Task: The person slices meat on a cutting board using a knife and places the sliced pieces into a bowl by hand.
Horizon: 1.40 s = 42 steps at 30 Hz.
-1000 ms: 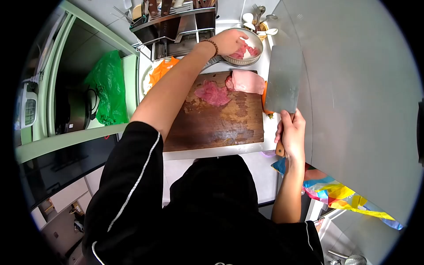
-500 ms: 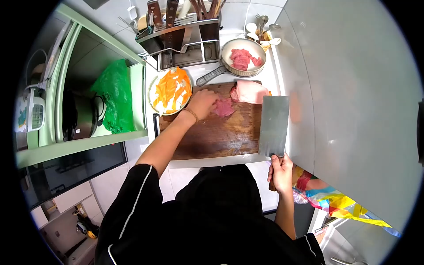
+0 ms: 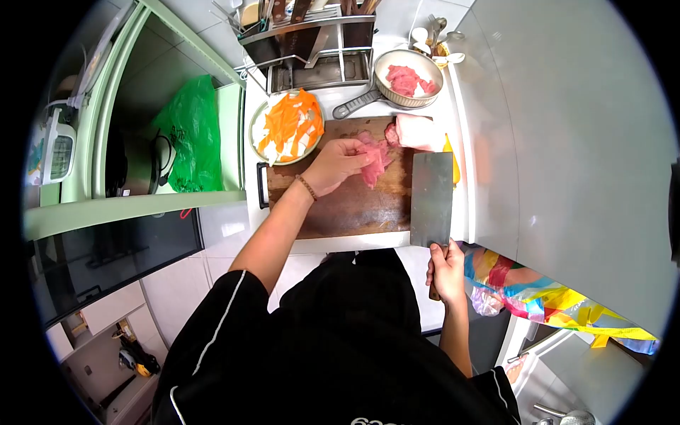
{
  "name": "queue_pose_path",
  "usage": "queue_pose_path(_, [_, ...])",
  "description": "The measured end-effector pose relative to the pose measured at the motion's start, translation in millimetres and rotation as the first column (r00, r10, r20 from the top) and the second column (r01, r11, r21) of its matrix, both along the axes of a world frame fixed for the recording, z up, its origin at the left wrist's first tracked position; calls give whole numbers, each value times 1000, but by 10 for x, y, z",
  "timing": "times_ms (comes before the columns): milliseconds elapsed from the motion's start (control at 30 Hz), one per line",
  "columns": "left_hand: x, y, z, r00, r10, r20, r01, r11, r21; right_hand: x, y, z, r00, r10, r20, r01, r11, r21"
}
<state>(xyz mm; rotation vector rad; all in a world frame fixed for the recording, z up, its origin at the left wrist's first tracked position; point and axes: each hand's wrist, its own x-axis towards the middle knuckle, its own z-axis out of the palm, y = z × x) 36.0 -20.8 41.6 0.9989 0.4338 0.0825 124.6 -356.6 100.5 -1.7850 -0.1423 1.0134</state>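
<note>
Left hand (image 3: 336, 167) pinches thin meat slices (image 3: 373, 170) over the board (image 3: 347, 216), the pan (image 3: 409, 102) lying far and right of them, nearer this hand than the right hand (image 3: 448, 275) gripping the cleaver (image 3: 431, 198).

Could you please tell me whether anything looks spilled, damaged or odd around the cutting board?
Nothing is plainly spilled, but the rectangular brown wooden cutting board looks blotchy, with paler patches near the thin pink meat slices, perhaps wear or moisture.

We are seeing bright light around our left hand (image 3: 340, 164), shine on the board (image 3: 354, 214) near it, and curved black edges far from it.
</note>
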Motion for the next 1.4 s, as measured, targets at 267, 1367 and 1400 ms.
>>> queue_pose_path(267, [-610, -731, -893, 641, 662, -388, -655, 735, 173, -289, 106, -221, 997, 30, -77, -33, 999, -34])
queue_pose_path(1367, [-598, -225, -318, 984, 148, 99, -150, 989, 15, -583, 260, -598, 986, 153, -58, -157, 985, -67])
queue_pose_path(1400, [-599, -215, -281, 983, 121, 139, -110, 990, -85, -571, 254, -599, 987, 149, -63, -153, 986, -69])
